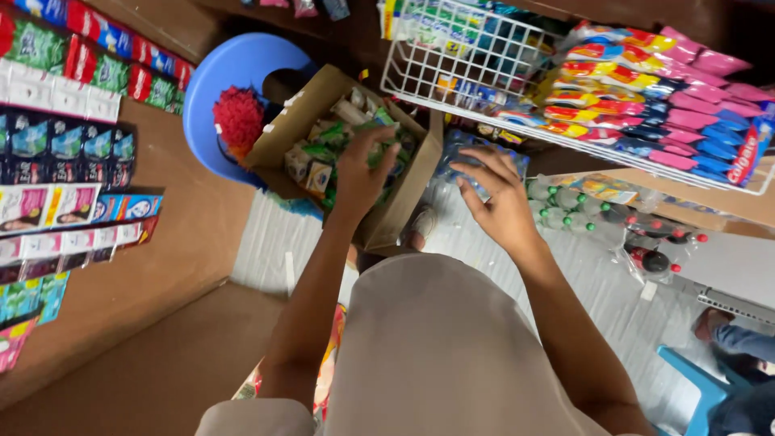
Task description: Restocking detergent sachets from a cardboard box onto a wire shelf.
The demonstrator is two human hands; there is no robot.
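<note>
On the left, rows of small flat boxes [60,153] lie on a brown shelf [161,266]. Next stands a blue plastic stool [222,81] with a red fluffy thing [239,119] on it. The left hand [361,173] is inside the open cardboard box [404,202], its fingers closed on what seems to be a green packet [374,127]. The right hand [494,198] hovers just beside the box, fingers spread, holding nothing. Above it hangs a white wire basket [452,56] with toothpaste packs [646,89].

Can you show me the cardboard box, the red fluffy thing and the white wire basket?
cardboard box [278,133], head view, on its left flap.
red fluffy thing [239,117], head view, on its middle.
white wire basket [452,48], head view, on its wire wall.
</note>
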